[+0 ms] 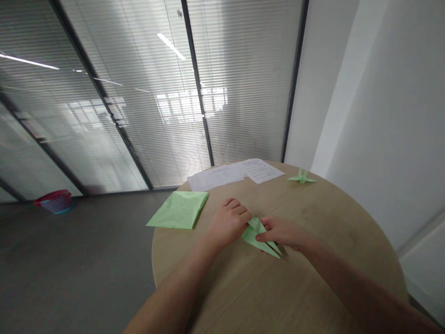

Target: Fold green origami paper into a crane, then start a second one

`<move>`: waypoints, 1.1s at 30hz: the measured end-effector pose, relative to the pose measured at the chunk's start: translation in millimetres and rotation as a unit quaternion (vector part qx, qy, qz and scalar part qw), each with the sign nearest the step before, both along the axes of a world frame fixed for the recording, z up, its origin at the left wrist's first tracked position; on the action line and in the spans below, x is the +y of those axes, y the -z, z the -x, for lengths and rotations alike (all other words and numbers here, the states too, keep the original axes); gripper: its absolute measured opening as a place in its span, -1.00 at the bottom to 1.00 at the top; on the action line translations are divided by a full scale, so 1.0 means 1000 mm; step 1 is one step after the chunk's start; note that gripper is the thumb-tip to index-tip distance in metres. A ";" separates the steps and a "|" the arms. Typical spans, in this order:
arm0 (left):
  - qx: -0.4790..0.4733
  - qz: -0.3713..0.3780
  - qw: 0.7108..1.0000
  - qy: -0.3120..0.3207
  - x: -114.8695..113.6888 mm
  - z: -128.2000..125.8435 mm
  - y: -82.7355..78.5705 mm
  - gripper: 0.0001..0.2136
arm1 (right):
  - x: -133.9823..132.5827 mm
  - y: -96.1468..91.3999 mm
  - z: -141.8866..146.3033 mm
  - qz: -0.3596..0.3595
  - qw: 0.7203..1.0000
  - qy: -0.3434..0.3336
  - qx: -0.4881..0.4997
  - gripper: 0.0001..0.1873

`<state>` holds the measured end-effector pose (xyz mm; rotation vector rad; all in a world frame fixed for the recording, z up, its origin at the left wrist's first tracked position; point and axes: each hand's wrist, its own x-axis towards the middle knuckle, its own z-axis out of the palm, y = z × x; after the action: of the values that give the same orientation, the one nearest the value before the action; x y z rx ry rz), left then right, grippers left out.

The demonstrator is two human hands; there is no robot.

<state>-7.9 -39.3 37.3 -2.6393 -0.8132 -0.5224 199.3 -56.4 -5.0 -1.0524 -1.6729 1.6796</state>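
Observation:
Between my two hands is a folded piece of green paper (259,235), its two narrow points directed toward the lower right, with a dark slit between them. My left hand (232,220) is closed on its upper left end, the fingers curled and the fingertips partly hidden. My right hand (280,231) pinches the paper from the right, thumb on top and the other fingers behind or under it. At the back right of the table stands a folded green paper crane (302,176), apart from both hands.
Green paper sheets (181,211) lie at the round table's (330,269) left edge, one corner overhanging. Printed white sheets (239,174) lie at the back edge. A red and blue basket (55,202) stands on the floor, far left. Glass panels with blinds and a white wall border the table.

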 end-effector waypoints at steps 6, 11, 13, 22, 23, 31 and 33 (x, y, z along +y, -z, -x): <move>-0.026 -0.004 0.999 -0.031 0.003 0.002 0.005 -0.94 | -0.001 -0.001 -0.001 -0.004 1.000 0.000 0.003 -0.83; -0.056 0.028 0.996 -0.059 0.004 0.003 0.005 -0.92 | -0.004 -0.011 -0.004 0.008 1.000 0.002 -0.006 -0.82; -0.070 0.053 0.994 -0.066 0.003 0.003 0.003 -0.88 | -0.003 -0.011 -0.004 0.006 1.000 0.003 -0.008 -0.81; -0.040 0.110 0.992 -0.053 -0.018 -0.003 -0.012 -0.76 | 0.005 0.007 0.003 -0.081 0.993 0.034 -0.078 -0.86; -0.030 0.114 0.991 -0.060 -0.019 -0.004 -0.013 -0.80 | 0.005 0.007 0.004 -0.093 0.990 0.034 -0.096 -0.88; 0.012 0.133 0.986 -0.098 -0.011 -0.006 -0.007 -0.82 | 0.000 0.006 0.009 -0.162 0.971 0.011 -0.175 -0.84; -0.003 0.142 0.985 -0.097 -0.008 -0.004 -0.004 -0.87 | -0.001 0.006 0.008 -0.167 0.970 0.005 -0.176 -0.86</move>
<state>-3.7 -47.6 41.6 -2.7671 -1.2119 -0.3866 190.9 -57.0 -11.3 -1.2343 -2.0785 1.1900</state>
